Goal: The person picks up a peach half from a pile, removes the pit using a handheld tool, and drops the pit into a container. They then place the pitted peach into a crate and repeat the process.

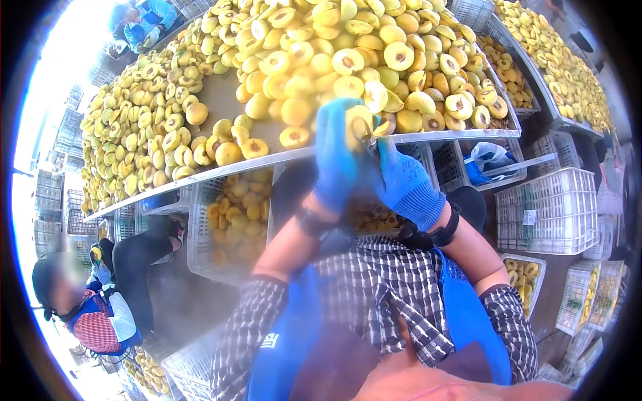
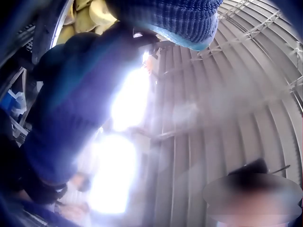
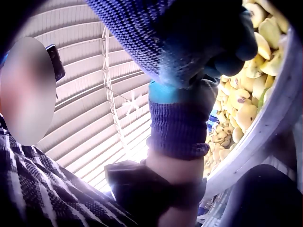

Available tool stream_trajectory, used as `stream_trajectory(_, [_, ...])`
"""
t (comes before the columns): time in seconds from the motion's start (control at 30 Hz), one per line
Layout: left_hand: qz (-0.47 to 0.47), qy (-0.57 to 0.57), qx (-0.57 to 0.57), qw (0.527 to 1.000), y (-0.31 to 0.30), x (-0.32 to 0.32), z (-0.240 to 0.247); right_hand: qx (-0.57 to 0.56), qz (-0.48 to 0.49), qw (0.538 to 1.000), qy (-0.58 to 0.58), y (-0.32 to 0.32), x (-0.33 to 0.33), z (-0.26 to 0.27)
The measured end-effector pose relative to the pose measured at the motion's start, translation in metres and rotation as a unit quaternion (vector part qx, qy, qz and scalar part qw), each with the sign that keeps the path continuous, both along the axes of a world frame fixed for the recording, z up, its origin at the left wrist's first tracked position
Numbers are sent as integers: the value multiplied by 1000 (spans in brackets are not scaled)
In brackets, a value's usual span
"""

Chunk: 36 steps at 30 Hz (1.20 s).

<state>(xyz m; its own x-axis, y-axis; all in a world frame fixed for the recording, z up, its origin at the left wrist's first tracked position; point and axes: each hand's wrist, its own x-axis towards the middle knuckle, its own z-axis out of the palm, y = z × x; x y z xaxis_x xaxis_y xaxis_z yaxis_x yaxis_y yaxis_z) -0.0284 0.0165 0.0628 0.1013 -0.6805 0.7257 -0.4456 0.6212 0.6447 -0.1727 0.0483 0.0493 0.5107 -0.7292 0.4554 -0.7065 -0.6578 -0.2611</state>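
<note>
My left hand, in a blue knit glove with a brighter blue coating, holds a yellow peach half above the table's front edge. Its cut face is turned up, with a brown hollow showing. Close against the peach's right side is my right hand, in the same kind of glove. Its fingers curl round something slim and metallic at the fruit, mostly hidden by the glove, so I cannot tell its kind. In the right wrist view its curled fingers are in dark shadow.
Halved peaches heap over the metal table. A crate of peaches stands below at the left. Stacked white crates are at the right. Another person sits at the lower left, and one more works at the far upper left.
</note>
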Motion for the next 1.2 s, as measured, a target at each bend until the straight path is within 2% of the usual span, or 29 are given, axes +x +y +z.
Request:
stream_trajectory(0.1, [4,-38,22,999,-6,9,-13,30,-2,998,59,-1,-3,13])
stream_trajectory(0.2, [-68,-88,37,993,-8,17,-8,18,-1,997,77,-6,-13,3])
stream_trajectory(0.27, [-122,-80,37,989,-15,26,-11,-13,6,998,54,-15,-16,-28])
stream_trajectory(0.3, [-150,-77,38,985,-16,28,-14,39,-17,998,52,-11,-11,-29])
stream_trajectory(0.33, [-103,-82,28,991,-17,25,-16,87,-39,994,50,-9,0,-28])
stream_trajectory(0.4, [-2,-90,11,996,-12,16,-24,86,-24,996,8,-10,8,-35])
stream_trajectory(0.47, [31,-69,-3,997,-11,13,-34,-16,44,996,-79,-15,9,-52])
stream_trajectory(0.5, [45,-60,-12,997,-11,13,-35,-47,41,994,-86,-14,9,-48])
stream_trajectory(0.53, [34,-41,-4,999,-12,12,-33,-81,38,992,-91,-14,6,-42])
stream_trajectory(0.6, [13,1,14,1000,-11,12,-29,-67,29,990,-119,-11,3,-26])
stream_trajectory(0.7, [20,5,24,1000,-13,18,-25,55,3,986,-155,-3,2,-1])
stream_trajectory(0.8, [41,-44,14,998,-10,16,-21,61,-33,988,-141,-5,5,-9])
stream_trajectory(0.87, [51,-54,2,997,-9,13,-21,-10,2,994,-110,-4,6,-5])
stream_trajectory(0.93, [45,-28,-8,999,-8,11,-21,-27,19,996,-84,-3,9,2])
stream_trajectory(1.03, [29,-17,-2,999,-3,9,-17,8,23,997,-79,1,11,4])
stream_trajectory(1.1, [8,25,11,1000,1,6,-14,-5,41,994,-101,-2,9,-6])
stream_trajectory(1.2, [-2,25,30,999,-1,9,-16,-32,52,994,-91,-9,3,-15])
